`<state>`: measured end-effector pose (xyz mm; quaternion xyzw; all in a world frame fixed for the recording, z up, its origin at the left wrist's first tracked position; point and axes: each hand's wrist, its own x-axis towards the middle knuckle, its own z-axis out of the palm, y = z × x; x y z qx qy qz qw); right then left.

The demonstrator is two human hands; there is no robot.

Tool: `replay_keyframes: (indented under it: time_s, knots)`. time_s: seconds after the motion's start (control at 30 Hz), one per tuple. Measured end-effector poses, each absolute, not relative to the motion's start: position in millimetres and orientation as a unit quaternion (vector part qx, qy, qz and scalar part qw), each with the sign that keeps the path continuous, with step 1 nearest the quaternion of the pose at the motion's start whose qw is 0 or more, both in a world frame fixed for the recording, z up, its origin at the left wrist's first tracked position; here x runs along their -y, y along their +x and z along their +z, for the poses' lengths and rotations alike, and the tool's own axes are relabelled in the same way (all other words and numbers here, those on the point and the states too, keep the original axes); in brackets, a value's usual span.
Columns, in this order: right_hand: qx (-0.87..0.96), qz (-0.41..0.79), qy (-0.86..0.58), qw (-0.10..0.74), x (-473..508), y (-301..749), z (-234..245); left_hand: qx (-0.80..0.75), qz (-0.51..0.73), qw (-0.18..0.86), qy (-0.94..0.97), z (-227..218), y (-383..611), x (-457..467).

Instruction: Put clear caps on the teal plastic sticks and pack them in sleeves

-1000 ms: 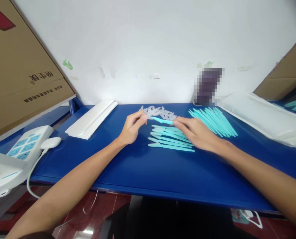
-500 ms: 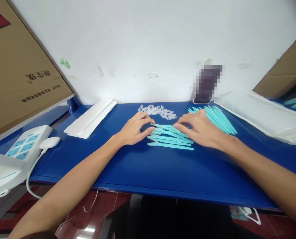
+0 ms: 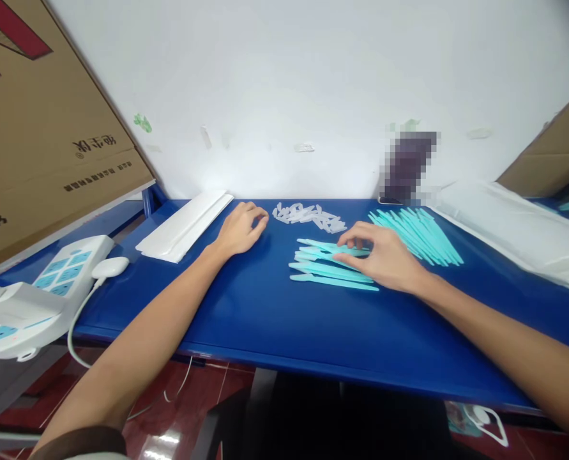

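Slim turquoise eyebrow razors (image 3: 334, 281) lie side by side in a loose row on the blue table. My right hand (image 3: 377, 255) is over their right ends, thumb and forefinger apart, with no razor clearly between them. Further left, my left hand (image 3: 241, 229) rests low above the table with thumb and forefinger brought together; whether something small is in the pinch cannot be made out. Just right of it spreads a pile of clear plastic caps (image 3: 308, 216). Behind my right hand lies a bigger heap of turquoise razors (image 3: 421, 235).
A folded white packet (image 3: 186, 227) lies at the left, near a power strip (image 3: 57, 287) with a white plug and cable. A large carton (image 3: 49, 128) stands beyond. A blurred dark phone (image 3: 406, 166) leans on the wall, and a white plastic bag (image 3: 509, 230) lies at the right.
My left hand has moved left, away from the razors' left ends, and its fingers have come together. My right hand stays over the right ends. The view has shifted slightly.
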<state>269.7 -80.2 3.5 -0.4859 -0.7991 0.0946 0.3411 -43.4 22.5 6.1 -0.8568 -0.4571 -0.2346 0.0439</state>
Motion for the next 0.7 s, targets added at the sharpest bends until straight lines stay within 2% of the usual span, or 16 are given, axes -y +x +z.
replay_keyframes:
  time_s: [0.1,0.2,0.33,0.5,0.6,0.7]
  knots:
    - [0.795,0.088,-0.481,0.359,84.1,265.9,0.6,0.55,-0.21,0.126,-0.798,13.2,-67.1,-32.2]
    - [0.82,0.066,-0.51,0.25,86.9,264.9,4.1,0.658,-0.188,0.156,-0.712,20.6,-101.3,-39.6]
    - [0.836,0.067,-0.537,0.087,84.0,266.5,11.9,0.775,-0.116,0.074,-0.617,23.7,-143.9,-47.3]
    - [0.854,0.123,-0.505,0.031,77.1,261.8,27.4,0.812,-0.082,-0.026,-0.577,22.4,-162.7,-52.1]
    - [0.848,0.148,-0.508,0.002,75.4,252.3,38.8,0.804,-0.104,-0.022,-0.584,24.1,-160.1,-49.1]
    - [0.85,0.139,-0.506,-0.042,75.0,239.7,48.5,0.783,-0.181,0.037,-0.594,30.9,-152.6,-41.2]
